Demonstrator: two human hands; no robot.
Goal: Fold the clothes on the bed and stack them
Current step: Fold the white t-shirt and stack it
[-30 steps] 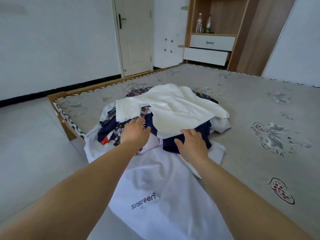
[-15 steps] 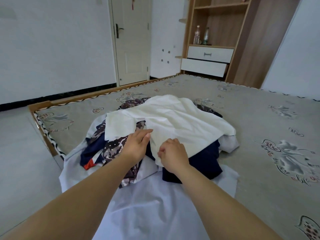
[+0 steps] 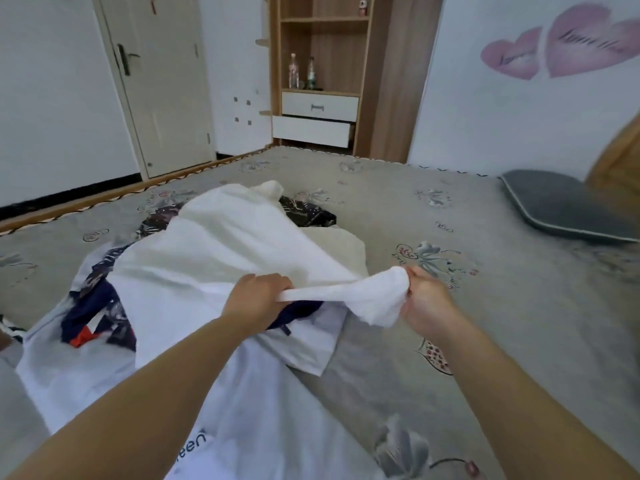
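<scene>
While both hands grip it, the white garment (image 3: 221, 251) stretches, seemingly a sleeve, above the pile (image 3: 104, 317).

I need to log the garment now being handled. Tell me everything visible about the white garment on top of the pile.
The white garment looks like soft, slightly textured cloth, plain and unprinted. It drapes unfolded over the pile of darker clothes on the bed. Its near edge is bunched into a taut band, gripped by the left hand and the right hand. Its far end rises in a crumpled peak.

Bright, even daylight, soft shadows — edges bowed by wide-angle, slightly blurred.
</scene>
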